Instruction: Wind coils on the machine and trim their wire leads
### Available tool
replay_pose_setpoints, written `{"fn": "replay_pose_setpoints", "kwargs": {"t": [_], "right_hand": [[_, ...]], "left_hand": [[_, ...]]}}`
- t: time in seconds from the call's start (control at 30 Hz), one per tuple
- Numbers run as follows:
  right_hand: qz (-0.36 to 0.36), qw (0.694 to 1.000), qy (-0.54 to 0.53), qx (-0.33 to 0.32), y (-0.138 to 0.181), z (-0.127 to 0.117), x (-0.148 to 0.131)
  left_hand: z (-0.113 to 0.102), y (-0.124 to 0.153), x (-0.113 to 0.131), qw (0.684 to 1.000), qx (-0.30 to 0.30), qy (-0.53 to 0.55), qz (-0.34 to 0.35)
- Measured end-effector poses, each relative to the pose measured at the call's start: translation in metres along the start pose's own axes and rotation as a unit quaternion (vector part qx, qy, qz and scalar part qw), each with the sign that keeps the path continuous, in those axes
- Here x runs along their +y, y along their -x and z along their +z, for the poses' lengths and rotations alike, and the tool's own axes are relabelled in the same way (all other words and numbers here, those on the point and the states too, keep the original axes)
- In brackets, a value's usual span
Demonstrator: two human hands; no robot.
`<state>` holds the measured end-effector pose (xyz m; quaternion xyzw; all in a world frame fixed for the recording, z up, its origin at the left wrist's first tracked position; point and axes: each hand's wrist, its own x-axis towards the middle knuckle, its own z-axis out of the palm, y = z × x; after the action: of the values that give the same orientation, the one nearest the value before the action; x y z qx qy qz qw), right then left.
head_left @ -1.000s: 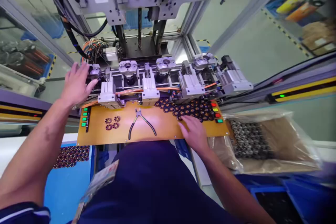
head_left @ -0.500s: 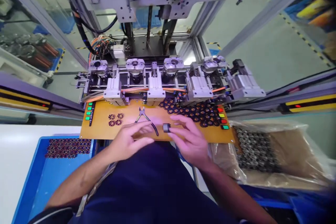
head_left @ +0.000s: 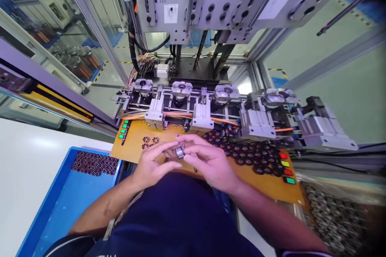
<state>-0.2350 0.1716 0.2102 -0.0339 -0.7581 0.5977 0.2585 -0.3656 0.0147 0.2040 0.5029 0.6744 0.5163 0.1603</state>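
My left hand and my right hand meet over the yellow-brown work board. Between their fingertips they pinch a small grey metal ring part. Three copper-wound ring parts lie on the board just left of my left hand. A heap of the same dark wound rings covers the board to the right of my right hand. Behind the board stands a row of round metal fixtures on the machine.
A blue tray at the lower left holds a layer of wound rings. Green buttons sit at the board's left end, red, yellow and green ones at its right. A bag of dark parts lies at the lower right.
My left hand came back from the leftmost fixture and my right hand left the heap; both now meet around the grey ring. The view has swung to the right and tilted.
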Motion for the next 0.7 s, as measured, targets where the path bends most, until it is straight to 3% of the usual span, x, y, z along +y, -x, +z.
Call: {"fn": "replay_pose_setpoints", "kwargs": {"t": [0.07,0.13,0.23,0.33,0.47,0.7], "right_hand": [[-0.056,0.993,0.097,-0.04,-0.036,-0.021,0.006],[-0.126,0.96,0.245,-0.05,-0.08,-0.046,0.019],[-0.13,0.941,0.31,-0.046,-0.145,-0.078,0.045],[-0.129,0.926,0.347,-0.081,-0.184,-0.092,0.068],[-0.131,0.905,0.38,-0.138,-0.195,-0.091,0.084],[-0.128,0.877,0.43,-0.173,-0.193,-0.091,0.09]], "left_hand": [[-0.007,0.008,-0.016,0.999,0.044,-0.014,-0.015],[-0.015,0.019,-0.039,0.991,0.111,-0.065,-0.044],[-0.022,0.036,-0.08,0.964,0.211,-0.139,-0.088],[-0.024,0.051,-0.115,0.946,0.262,-0.149,-0.121],[-0.018,0.065,-0.136,0.934,0.29,-0.126,-0.166],[-0.01,0.067,-0.143,0.933,0.285,-0.091,-0.2]]}}
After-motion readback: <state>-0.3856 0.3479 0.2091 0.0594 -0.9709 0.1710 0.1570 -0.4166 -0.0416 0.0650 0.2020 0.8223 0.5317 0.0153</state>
